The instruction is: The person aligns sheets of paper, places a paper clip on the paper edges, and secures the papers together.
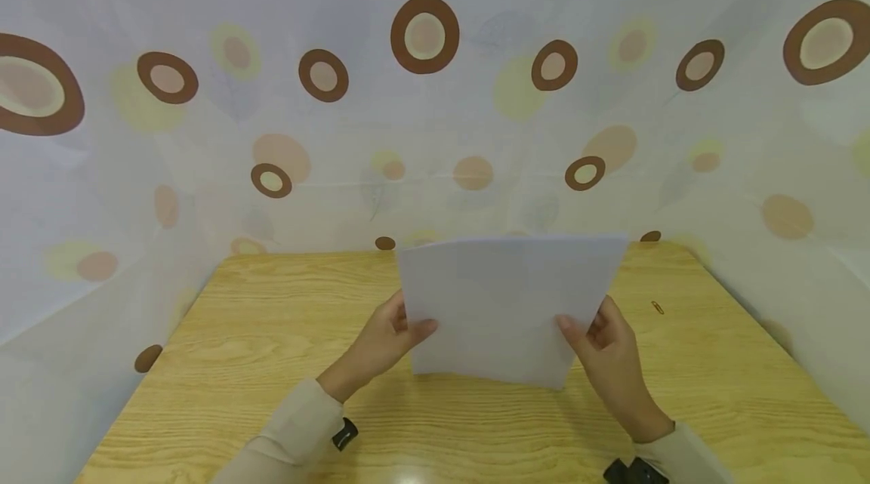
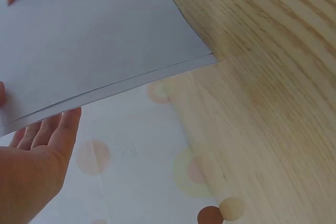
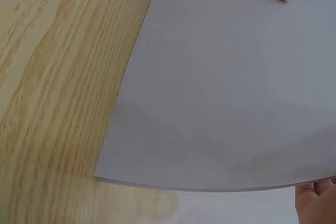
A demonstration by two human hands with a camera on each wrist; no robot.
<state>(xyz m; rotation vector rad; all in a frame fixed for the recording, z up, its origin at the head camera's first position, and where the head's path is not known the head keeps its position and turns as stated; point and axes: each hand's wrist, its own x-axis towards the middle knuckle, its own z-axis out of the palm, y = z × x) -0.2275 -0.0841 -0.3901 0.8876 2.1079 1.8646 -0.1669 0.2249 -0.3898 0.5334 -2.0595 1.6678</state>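
Note:
A small stack of white paper sheets (image 1: 503,303) is held up above the wooden table, tilted toward me. My left hand (image 1: 382,342) pinches its left edge, thumb on the near face and fingers behind. At the opposite edge my right hand (image 1: 614,359) grips in the same way. In the left wrist view the edges of the sheets (image 2: 100,51) are slightly offset, one strip showing past another. The right wrist view shows the paper (image 3: 220,87) bowing gently, its near face blank. Most of the fingers are hidden behind the paper.
An orange-brown paper clip (image 1: 657,307) lies on the wooden table (image 1: 272,325), to the right of the paper. A white cloth (image 1: 476,121) with brown rings and pale dots surrounds the table at the back and sides. Black straps (image 1: 345,433) sit at both wrists.

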